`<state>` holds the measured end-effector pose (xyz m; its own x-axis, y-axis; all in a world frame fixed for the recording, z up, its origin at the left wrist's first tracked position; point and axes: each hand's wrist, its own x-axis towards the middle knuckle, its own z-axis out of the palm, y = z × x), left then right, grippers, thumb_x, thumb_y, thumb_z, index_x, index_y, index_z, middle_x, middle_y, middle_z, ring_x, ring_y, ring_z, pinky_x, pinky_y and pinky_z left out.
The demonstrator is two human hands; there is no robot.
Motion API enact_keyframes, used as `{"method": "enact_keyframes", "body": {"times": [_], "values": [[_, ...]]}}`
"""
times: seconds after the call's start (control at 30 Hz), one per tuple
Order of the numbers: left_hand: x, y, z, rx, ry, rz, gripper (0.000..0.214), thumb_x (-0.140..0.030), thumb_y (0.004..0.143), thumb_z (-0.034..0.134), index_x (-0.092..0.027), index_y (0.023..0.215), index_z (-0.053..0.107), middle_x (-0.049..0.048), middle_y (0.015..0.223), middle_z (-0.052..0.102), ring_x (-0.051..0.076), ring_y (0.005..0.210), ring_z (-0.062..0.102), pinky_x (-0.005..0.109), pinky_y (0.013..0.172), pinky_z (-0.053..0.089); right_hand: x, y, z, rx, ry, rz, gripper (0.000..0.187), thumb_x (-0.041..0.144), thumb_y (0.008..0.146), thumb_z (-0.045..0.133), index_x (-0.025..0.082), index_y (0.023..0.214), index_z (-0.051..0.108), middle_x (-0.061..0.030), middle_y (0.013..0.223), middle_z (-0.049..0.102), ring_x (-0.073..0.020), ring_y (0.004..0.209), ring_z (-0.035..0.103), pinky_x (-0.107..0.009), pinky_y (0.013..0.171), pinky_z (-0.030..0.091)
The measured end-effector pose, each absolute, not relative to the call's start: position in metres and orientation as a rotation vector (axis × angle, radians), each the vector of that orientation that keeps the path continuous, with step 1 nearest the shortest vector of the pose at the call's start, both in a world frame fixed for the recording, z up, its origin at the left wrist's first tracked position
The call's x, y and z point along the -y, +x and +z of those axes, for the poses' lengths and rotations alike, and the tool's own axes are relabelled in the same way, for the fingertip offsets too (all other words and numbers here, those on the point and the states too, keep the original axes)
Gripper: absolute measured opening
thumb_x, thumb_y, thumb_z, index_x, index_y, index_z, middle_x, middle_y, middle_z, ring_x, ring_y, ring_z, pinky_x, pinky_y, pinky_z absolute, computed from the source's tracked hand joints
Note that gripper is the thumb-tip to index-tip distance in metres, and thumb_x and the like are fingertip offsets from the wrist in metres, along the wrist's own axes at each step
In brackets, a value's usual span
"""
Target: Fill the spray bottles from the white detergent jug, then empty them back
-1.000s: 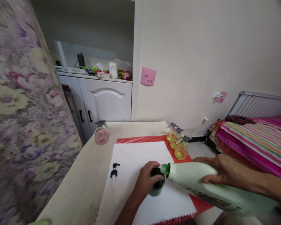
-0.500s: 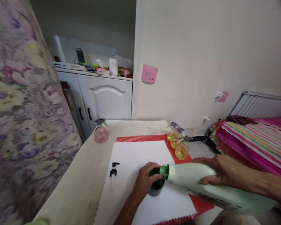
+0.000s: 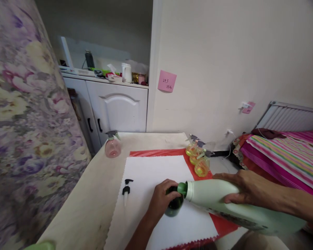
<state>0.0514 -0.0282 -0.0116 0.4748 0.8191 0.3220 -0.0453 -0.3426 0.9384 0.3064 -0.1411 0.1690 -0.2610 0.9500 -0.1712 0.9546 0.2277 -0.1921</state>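
Note:
My left hand (image 3: 165,195) is closed around the neck of a dark green bottle (image 3: 174,208), which stands on the white sheet (image 3: 156,166). In my right hand (image 3: 243,191) is a large pale green jug (image 3: 214,194), tipped nearly on its side. Its green spout (image 3: 182,188) lies at the mouth of the dark bottle; whether liquid runs out I cannot tell. A black pump head (image 3: 126,189) with a clear tube lies on the sheet to the left.
Several spray bottles (image 3: 202,168) with yellow liquid stand at the sheet's right edge. A pink spray bottle (image 3: 113,147) stands at the table's back left. Red sheeting (image 3: 156,152) shows beneath the white sheet. A green object (image 3: 43,246) is cut off at lower left.
Almost nothing differs. Both hands keep their hold, and the jug's spout stays at the dark bottle's mouth; the view has shifted slightly.

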Motion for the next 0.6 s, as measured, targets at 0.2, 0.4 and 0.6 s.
{"method": "enact_keyframes", "body": {"times": [0.2, 0.4, 0.6], "values": [[0.03, 0.051, -0.013, -0.689, 1.74, 1.052, 0.016, -0.015, 0.071, 0.07, -0.022, 0.085, 0.073, 0.003, 0.088, 0.07, 0.02, 0.087, 0.063, 0.03, 0.082, 0.046, 0.142, 0.3, 0.175, -2.445, 1.831, -0.456, 0.055, 0.063, 0.087, 0.048, 0.02, 0.121, 0.058, -0.0048, 0.071, 0.067, -0.0176, 0.057, 0.058, -0.025, 0.051, 0.034], [0.03, 0.052, -0.014, -0.688, 1.752, 1.053, 0.016, -0.015, 0.071, 0.069, -0.022, 0.085, 0.072, 0.0028, 0.089, 0.069, 0.02, 0.087, 0.063, 0.029, 0.082, 0.046, 0.143, 0.298, 0.178, -2.44, 1.834, -0.423, 0.056, 0.063, 0.087, 0.048, 0.019, 0.118, 0.059, -0.0045, 0.067, 0.064, -0.017, 0.054, 0.057, -0.026, 0.05, 0.031], [0.03, 0.051, -0.014, -0.686, 1.748, 1.057, 0.015, -0.016, 0.071, 0.069, -0.022, 0.085, 0.072, 0.003, 0.088, 0.069, 0.02, 0.086, 0.063, 0.029, 0.081, 0.046, 0.143, 0.295, 0.18, -2.443, 1.813, -0.403, 0.054, 0.064, 0.087, 0.047, 0.02, 0.115, 0.06, -0.004, 0.064, 0.062, -0.0168, 0.052, 0.054, -0.027, 0.05, 0.03]]}}
